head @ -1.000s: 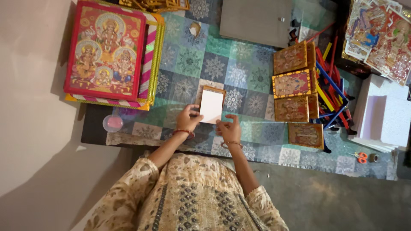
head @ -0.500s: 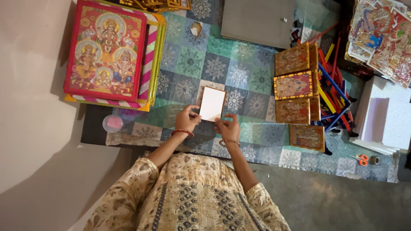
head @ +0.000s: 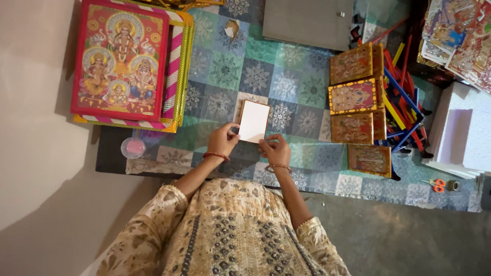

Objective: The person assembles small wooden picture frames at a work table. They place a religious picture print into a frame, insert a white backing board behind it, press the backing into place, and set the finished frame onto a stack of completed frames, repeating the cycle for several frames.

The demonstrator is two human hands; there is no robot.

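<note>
Fingers of both hands pinch one small white card (head: pixel 254 121) at its lower edge: left hand (head: pixel 223 140) on the near left corner, right hand (head: pixel 275 150) just beneath the near right corner, so the blank face stays clear and the card sits flat, or nearly so, over the surface. Whether it touches the patterned cloth I cannot tell. Entries, largest first: surface (head: pixel 225 71) under a teal and blue tiled cloth, carrying everything; large red-framed devotional picture (head: pixel 120 61) on a striped stack at far left, kept out of my working space; grey board (head: pixel 308 21) at the far edge; four small gold-framed pictures (head: pixel 356 97) in a column to my right, within reach, beside a heap of coloured sticks (head: pixel 404 102); white foam blocks (head: pixel 463 133) further right; pink-lidded round container (head: pixel 133 148) near my left elbow; orange-handled scissors (head: pixel 437 185) at the right edge. Against the frame half a second back: card and both hands sit in almost the same place, grip unchanged.
</note>
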